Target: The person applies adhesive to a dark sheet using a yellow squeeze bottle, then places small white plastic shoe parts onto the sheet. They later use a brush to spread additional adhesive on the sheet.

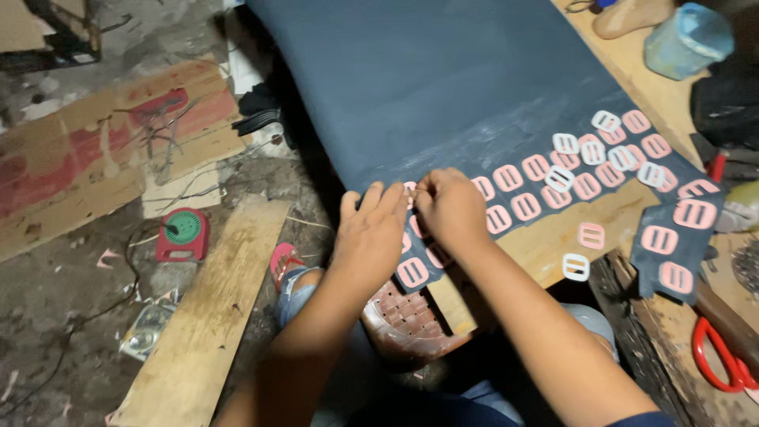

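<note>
Both hands at center on a dark blue sheet (443,71): left hand (370,237) flat, fingers spread; right hand (452,207) touching it, pinching at the sheet's near edge. Pink buckle-shaped pieces (587,187) in rows toward 3 o'clock. Red-handled scissors (715,360) at 4 o'clock on the wooden surface (569,229). Plastic jar (686,39) at 1 o'clock. Red round gadget (183,234) on the floor at 9 o'clock.

Counted: two bare hands (411,221); one dark blue fabric sheet (443,79); one red-handled scissors (719,356), lower right; one blue plastic cup (686,39), upper right; one red round-dial device (182,233), left
</note>
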`<move>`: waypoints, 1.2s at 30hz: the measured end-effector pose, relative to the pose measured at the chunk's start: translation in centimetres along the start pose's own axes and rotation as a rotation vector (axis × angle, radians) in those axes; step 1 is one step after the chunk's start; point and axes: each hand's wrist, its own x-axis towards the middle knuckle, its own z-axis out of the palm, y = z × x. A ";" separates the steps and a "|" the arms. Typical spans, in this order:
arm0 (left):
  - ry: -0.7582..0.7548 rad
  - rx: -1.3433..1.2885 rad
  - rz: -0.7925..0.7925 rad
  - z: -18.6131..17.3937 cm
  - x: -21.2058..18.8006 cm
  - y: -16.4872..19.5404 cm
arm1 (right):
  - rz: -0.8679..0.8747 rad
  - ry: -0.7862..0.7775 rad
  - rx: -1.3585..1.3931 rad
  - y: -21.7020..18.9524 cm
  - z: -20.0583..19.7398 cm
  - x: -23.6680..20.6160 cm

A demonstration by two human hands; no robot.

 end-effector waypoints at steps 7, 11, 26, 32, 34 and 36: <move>-0.059 -0.034 -0.031 0.2 0.4 1.2 | -0.148 0.061 -0.141 -0.2 -0.7 -1.3; -0.103 0.042 -0.015 -0.1 0.7 1.8 | -0.194 0.050 -0.076 -0.3 -3.1 -2.6; -0.230 0.445 0.122 1.7 -0.7 2.8 | 0.384 0.501 0.266 10.3 -19.2 -24.7; -0.261 0.710 0.131 3.9 -0.9 1.8 | 0.340 0.908 -0.466 15.0 -28.2 -32.2; -0.256 0.544 0.090 4.2 -1.3 1.3 | 0.362 0.877 -0.674 17.6 -32.9 -33.9; -0.253 0.458 0.073 4.4 -1.8 1.0 | 0.474 0.726 -0.744 20.3 -36.9 -34.8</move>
